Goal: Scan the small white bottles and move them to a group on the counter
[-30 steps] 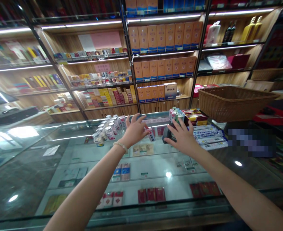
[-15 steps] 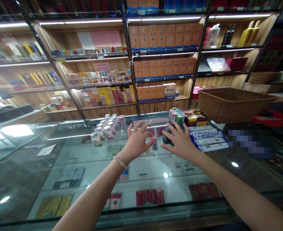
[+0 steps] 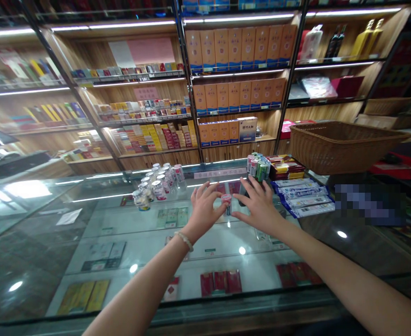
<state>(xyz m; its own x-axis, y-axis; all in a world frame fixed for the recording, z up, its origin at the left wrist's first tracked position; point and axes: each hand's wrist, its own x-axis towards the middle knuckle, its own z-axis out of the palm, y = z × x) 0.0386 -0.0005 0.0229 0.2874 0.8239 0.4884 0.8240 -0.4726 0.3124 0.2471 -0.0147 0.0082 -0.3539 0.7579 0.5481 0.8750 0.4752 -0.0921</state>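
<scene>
Between my hands a small pink-topped container (image 3: 226, 203) stands over the glass counter (image 3: 191, 261). My left hand (image 3: 206, 207) has its thumb and forefinger closed on it from the left side. My right hand (image 3: 259, 201) is just to the right of it with fingers spread, holding nothing. A dark object (image 3: 242, 193) is partly hidden behind my right hand. On the left, small pink and white jars (image 3: 159, 187) stand in a group. Beyond my right hand is a cluster of pink, blue and green containers (image 3: 257, 165).
White and blue packets (image 3: 305, 198) lie right of my right hand, with red and yellow packs (image 3: 286, 168) behind them. A wicker basket (image 3: 341, 149) sits at the back right. Shelves of orange boxes (image 3: 242, 49) rise beyond the counter.
The pink-topped container and my left hand have shifted slightly right. The fingers of my right hand have moved a little, uncovering more of the container cluster behind.
</scene>
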